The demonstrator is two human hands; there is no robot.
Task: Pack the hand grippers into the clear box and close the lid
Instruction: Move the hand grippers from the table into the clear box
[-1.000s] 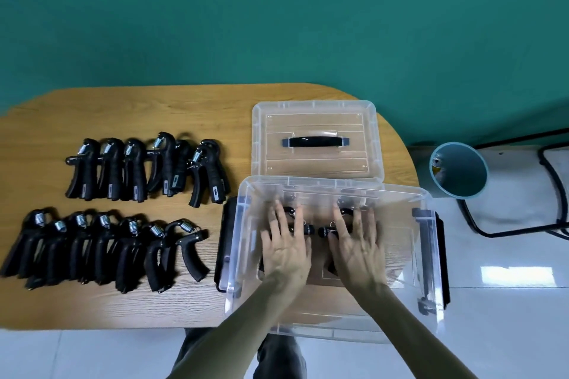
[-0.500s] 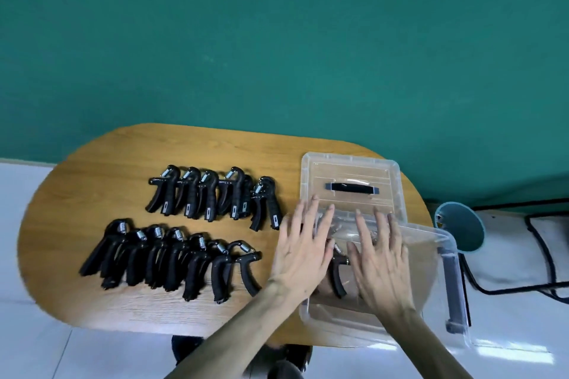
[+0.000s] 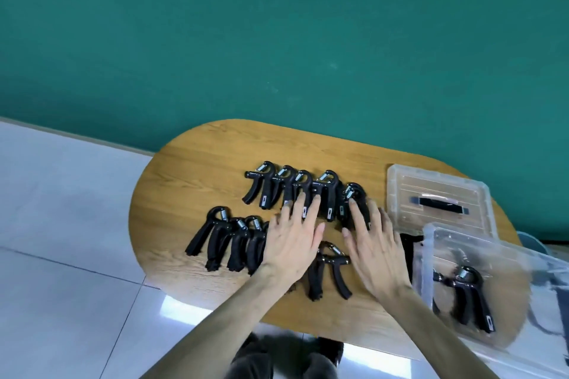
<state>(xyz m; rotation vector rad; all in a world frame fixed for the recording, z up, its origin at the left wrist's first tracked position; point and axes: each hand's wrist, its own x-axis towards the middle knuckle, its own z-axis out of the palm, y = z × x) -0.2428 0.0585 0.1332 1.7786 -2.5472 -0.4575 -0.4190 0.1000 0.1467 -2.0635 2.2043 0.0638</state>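
Both hands have left the clear box (image 3: 480, 283) and swung out over the loose hand grippers. The far row of grippers (image 3: 304, 191) lies at twelve o'clock from the hands, handles pointing toward the person. The left hand (image 3: 292, 240) has flat, spread, empty fingers reaching that row's middle; the right hand (image 3: 374, 248), equally open and empty, is nearer its end gripper (image 3: 354, 203). The box sits at three o'clock, the lid (image 3: 437, 197) beyond it on the table (image 3: 200, 169).
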